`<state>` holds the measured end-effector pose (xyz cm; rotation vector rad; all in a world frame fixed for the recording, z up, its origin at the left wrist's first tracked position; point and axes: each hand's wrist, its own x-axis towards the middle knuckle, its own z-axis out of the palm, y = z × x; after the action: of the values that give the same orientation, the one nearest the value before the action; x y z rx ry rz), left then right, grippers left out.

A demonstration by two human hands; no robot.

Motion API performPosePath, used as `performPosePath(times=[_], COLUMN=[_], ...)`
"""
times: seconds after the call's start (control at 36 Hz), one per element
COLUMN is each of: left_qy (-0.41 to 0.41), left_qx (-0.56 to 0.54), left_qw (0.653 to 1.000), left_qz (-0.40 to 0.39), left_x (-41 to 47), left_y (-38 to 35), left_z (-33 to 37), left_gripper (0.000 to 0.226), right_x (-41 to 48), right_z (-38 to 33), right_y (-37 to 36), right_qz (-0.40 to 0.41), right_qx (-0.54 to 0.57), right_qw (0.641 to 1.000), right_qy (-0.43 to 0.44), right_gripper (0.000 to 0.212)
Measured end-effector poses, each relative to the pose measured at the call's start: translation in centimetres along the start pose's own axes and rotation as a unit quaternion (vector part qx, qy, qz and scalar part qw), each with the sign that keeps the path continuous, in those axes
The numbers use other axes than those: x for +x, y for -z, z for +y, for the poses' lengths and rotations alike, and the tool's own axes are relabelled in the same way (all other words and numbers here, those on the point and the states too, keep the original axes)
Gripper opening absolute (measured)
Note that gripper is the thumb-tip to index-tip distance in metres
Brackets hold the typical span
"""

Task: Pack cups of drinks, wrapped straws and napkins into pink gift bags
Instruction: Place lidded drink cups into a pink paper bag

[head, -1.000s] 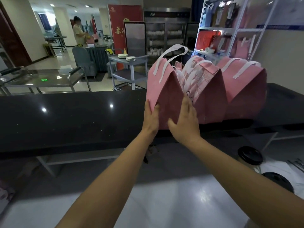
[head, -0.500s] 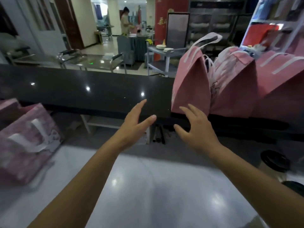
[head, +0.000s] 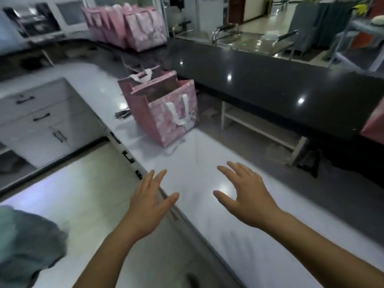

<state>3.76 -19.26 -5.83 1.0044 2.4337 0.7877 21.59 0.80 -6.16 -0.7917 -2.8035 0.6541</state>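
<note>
An open pink gift bag (head: 172,119) with white ribbon handles stands on the white counter (head: 207,163), a second pink bag (head: 133,88) pressed against its far side. My left hand (head: 148,201) and my right hand (head: 246,196) hover over the counter's near part, fingers spread, holding nothing, well short of the bags. Several more pink bags (head: 133,28) stand in a row at the far left end of the dark counter. A pink bag's corner (head: 374,123) shows at the right edge. No cups, straws or napkins are plainly visible.
A raised black counter (head: 270,88) runs along the right behind the white one. White drawers (head: 41,119) stand on the left across a pale floor. Some dark thin items (head: 122,114) lie left of the bags. A grey-green cloth (head: 27,242) is at lower left.
Both hands let go of the pink bag on the black counter and drew back. The view swung left, so the open bags on the white counter are now ahead.
</note>
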Motion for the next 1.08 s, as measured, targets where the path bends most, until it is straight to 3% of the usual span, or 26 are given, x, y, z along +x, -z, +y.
performPosePath(times=[0.28, 0.58, 0.83, 1.08], left_qy=[0.006, -0.094, -0.180, -0.188], left_qx=[-0.011, 0.016, 0.077, 0.087], left_qw=[1.000, 0.995, 0.981, 0.978], left_qz=[0.027, 0.018, -0.003, -0.027], left_x=[2.4, 14.2, 26.3, 37.8], left_y=[7.4, 18.7, 24.0, 23.8], left_z=[-6.3, -11.7, -8.5, -4.6], left_gripper=[0.089, 0.068, 0.069, 0.057], right_x=[6.3, 16.3, 24.1, 34.5], right_z=[-7.1, -14.3, -15.2, -13.2], right_y=[-1.2, -1.5, 1.0, 1.5], right_qz=[-0.011, 0.046, 0.054, 0.037], right_qx=[-0.010, -0.026, -0.050, -0.044], right_qw=[0.999, 0.998, 0.997, 0.998], right_qy=[0.044, -0.016, -0.036, 0.004], right_gripper=[0.065, 0.057, 0.051, 0.051])
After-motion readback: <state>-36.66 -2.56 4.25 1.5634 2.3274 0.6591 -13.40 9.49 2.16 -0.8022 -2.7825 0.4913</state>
